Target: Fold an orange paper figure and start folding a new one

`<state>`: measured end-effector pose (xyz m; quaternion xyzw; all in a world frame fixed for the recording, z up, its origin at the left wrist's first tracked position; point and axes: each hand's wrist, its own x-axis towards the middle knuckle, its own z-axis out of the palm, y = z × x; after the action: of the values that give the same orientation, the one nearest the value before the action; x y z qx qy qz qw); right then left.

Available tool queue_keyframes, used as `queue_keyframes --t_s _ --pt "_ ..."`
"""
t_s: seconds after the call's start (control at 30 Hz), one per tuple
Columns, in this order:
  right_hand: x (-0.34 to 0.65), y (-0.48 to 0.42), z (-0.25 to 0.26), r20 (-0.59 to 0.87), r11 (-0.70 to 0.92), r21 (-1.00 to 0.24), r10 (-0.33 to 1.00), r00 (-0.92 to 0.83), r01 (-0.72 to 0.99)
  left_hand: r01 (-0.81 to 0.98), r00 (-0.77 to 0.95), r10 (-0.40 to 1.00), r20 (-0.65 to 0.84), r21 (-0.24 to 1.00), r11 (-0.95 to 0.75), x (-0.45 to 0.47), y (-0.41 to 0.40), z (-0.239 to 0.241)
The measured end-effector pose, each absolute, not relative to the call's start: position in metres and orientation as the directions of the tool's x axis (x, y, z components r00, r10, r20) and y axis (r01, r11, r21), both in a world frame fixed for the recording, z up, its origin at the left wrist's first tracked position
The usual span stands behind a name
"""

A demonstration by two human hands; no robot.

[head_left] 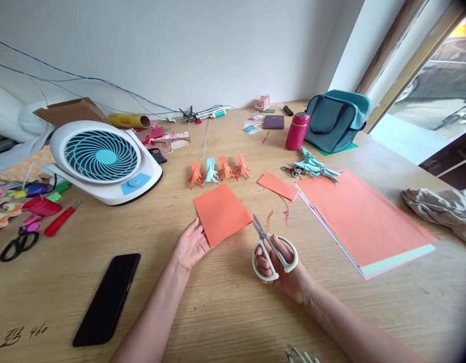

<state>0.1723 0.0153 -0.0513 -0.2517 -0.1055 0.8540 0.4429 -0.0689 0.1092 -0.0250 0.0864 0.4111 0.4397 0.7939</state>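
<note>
1. At the far left of the wooden table [225, 322], a pair of black scissors [19, 243] lies flat, with a red utility knife [62, 219] just beside it to the right.
2. Behind them a white fan [104, 160] with a teal grille rests tilted back.
3. A black phone [107, 298] lies face down near the front edge, well apart from the person's left forearm.
4. The left hand [189, 248] is clamped on the near left corner of the orange sheet [222, 213]. The thumb lies along the sheet's edge, and whether the fingers go under the sheet cannot be told.
5. The orange sheet lies tilted at the middle of the table, between the two hands.
6. Behind the sheet stand four small folded paper figures [218, 170] in a row, three orange and one light blue.
7. The right hand [287, 275] grips the white-handled scissors [272, 252], fingers closed through the loops. The blades are together and point up and to the left, with the tip at the sheet's right corner.
8. A small orange piece [278, 186] lies beyond the scissors.
9. To the right a stack of large paper [363, 217] lies flat, orange on top.
10. A pink bottle [297, 131] stands upright just beside a teal bag [336, 121] at the back.
11. A crumpled cloth [442, 209] lies at the far right.
</note>
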Motion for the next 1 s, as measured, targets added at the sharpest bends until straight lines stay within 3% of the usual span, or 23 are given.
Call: queue_keyframes --t_s 0.1,0.23,0.47,0.63,1.0 --pt "0.17 0.012 -0.051 -0.344 -0.6 -0.367 0.798 -0.495 -0.711 -0.77 0.136 0.778 -0.613 0.429 0.473 -0.054 0.081 -0.027" --pt "0.165 0.008 -0.049 -0.341 -0.608 -0.36 0.792 -0.507 -0.707 -0.889 0.021 0.851 -0.525 0.38 0.256 -0.026 0.05 -0.035" --pt "0.158 0.005 -0.045 -0.311 -0.621 -0.319 0.782 -0.54 -0.716 -0.781 -0.035 0.893 -0.448 0.569 0.256 0.013 0.041 -0.037" --pt "0.155 0.003 -0.046 -0.321 -0.614 -0.361 0.788 -0.525 -0.701 -0.767 -0.089 0.822 -0.563 0.565 0.304 0.029 0.06 -0.035" --pt "0.153 0.001 -0.045 -0.26 -0.575 -0.428 0.817 -0.514 -0.697 -0.749 -0.134 0.802 -0.582 0.589 0.302 0.039 0.074 -0.039"
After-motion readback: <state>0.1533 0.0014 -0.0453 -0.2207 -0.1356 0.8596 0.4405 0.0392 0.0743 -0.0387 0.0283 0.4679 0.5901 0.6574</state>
